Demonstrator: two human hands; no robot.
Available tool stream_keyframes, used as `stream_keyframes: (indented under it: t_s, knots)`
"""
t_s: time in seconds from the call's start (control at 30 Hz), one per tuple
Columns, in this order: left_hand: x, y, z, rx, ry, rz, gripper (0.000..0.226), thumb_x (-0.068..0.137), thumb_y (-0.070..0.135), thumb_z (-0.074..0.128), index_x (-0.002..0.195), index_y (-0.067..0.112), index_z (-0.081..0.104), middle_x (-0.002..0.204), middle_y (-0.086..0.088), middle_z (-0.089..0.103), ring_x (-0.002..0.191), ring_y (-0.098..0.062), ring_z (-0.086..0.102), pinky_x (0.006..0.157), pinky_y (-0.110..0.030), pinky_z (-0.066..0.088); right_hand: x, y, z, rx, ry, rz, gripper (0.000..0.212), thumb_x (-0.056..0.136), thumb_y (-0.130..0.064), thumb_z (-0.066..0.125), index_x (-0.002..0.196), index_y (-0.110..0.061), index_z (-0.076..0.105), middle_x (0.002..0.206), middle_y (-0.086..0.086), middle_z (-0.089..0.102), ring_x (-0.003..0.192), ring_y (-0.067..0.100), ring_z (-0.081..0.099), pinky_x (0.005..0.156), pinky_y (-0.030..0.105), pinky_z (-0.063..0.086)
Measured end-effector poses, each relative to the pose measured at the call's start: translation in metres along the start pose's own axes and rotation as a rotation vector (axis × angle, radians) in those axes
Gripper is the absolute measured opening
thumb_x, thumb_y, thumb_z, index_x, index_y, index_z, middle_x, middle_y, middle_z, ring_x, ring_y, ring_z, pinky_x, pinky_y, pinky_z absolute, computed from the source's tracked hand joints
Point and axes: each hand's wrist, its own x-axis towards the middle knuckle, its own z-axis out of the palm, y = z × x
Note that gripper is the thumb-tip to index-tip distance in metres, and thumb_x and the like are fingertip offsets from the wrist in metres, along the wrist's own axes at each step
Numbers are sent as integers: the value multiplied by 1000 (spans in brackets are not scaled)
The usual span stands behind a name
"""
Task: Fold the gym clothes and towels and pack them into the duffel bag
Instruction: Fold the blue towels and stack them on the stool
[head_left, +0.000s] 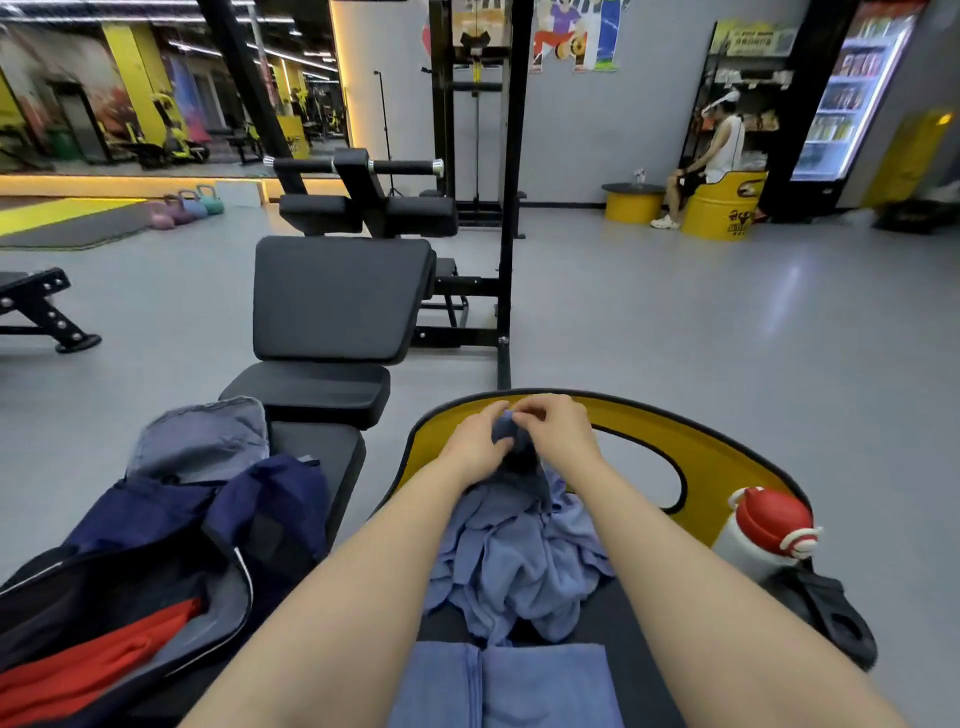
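Note:
My left hand (475, 441) and my right hand (558, 428) meet at the far end of a crumpled blue towel (519, 561) and both pinch its bunched edge (506, 428). The towel lies on a black and yellow seat (639, 431) in front of me. Nearer to me, at the bottom edge, lies a flat folded blue towel (504, 686). At the left an open navy duffel bag (156, 519) rests on a black bench, with a red garment (88, 660) inside it.
A white bottle with a red cap (763, 530) stands on the seat at the right, beside a black strap or pouch (831, 613). Black padded bench sections (337, 296) and a rack stand ahead. A person sits on a yellow drum (722, 208) far right. Kettlebells (187, 208) line the far left.

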Motion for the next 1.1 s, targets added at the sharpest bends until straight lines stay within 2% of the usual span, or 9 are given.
stream_keyframes:
  t_s: [0.1,0.2,0.3,0.37,0.57,0.73,0.83,1.0,1.1]
  knots:
    - [-13,29,-33,32,67,34,31,93,9,52,123,4,52,116,-19,60,110,-33,55,78,-31,38,-3,-38,-25,58,54,-20,17,92,-15,59,101,-11,73,105,6,70,101,22,61,79,24,41]
    - [-28,58,-67,-22,217,63,6,91,9,51,92,8,57,85,-13,57,87,-30,56,64,-28,34,-9,-73,-53,86,102,-57,18,93,-16,59,104,-11,72,107,6,70,102,20,60,77,21,37]
    - [-47,90,-98,-27,307,115,9,91,13,52,97,12,58,92,-5,59,89,-22,56,70,-26,38,-20,-105,-83,119,160,-108,18,93,-15,58,104,-7,71,105,8,69,101,22,60,75,22,37]
    - [-61,112,-117,-77,335,148,6,92,15,52,97,14,56,92,-2,59,88,-18,55,66,-25,37,-29,-123,-102,156,201,-139,17,93,-13,59,103,-5,70,99,7,68,96,21,60,74,21,39]
    - [-103,171,-163,-82,353,262,5,94,15,50,99,16,50,100,-7,63,89,-21,55,73,-29,43,-61,-165,-153,197,275,-204,13,94,-15,59,99,-10,70,89,4,64,83,19,58,75,26,44]
    - [-145,212,-197,-35,406,407,6,94,12,53,97,17,51,90,0,59,85,-15,55,67,-24,42,-92,-201,-192,304,314,-277,13,92,-11,59,84,-20,62,78,-7,62,85,19,61,86,45,53]
    - [-170,233,-217,-14,436,456,7,95,15,53,101,17,51,97,-1,60,89,-14,54,72,-24,43,-112,-225,-215,348,316,-314,15,92,-12,59,83,-24,61,84,-1,65,91,23,64,86,49,54]
    - [-210,267,-242,-9,471,534,6,96,14,52,101,17,51,102,-6,61,95,-18,58,73,-23,45,-148,-266,-247,425,261,-328,6,96,-14,54,95,-17,59,104,10,65,104,27,61,89,46,54]
    - [-233,283,-252,-1,497,591,7,95,15,53,102,15,56,100,-4,61,92,-16,57,65,-16,43,-173,-284,-264,561,157,-249,15,98,-23,51,98,-13,61,107,14,64,105,28,61,76,32,56]
